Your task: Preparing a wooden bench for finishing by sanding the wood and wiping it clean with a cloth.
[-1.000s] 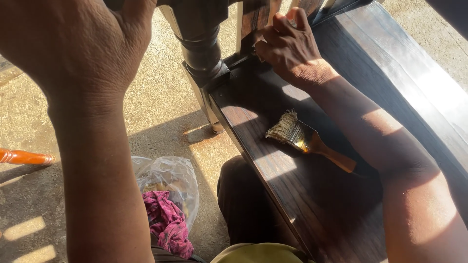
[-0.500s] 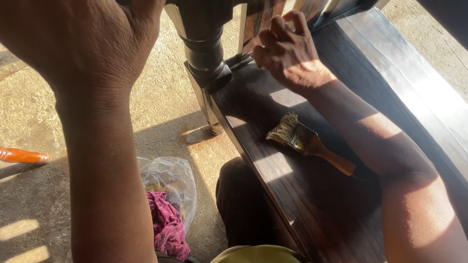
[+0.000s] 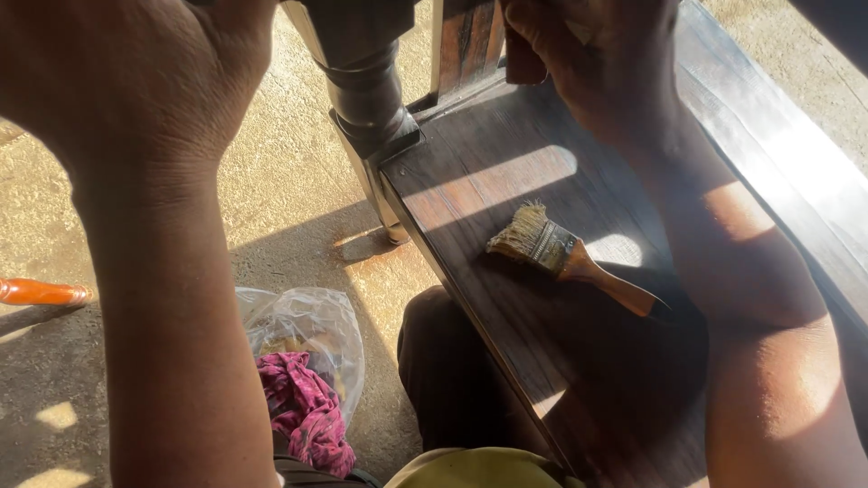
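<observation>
Bracing the turned leg (image 3: 366, 86), our left hand (image 3: 136, 81) hides its fingers; grip unclear. Right hand (image 3: 601, 63), fingers curled together, works beyond the paintbrush (image 3: 565, 258), parked within reach.

The single head-worn camera looks steeply down from close above the dark board (image 3: 542, 298), so near that both forearms fill the frame's sides, with the turned post (image 3: 366, 90) at the board's far corner and floor (image 3: 298, 208) beside it.
</observation>
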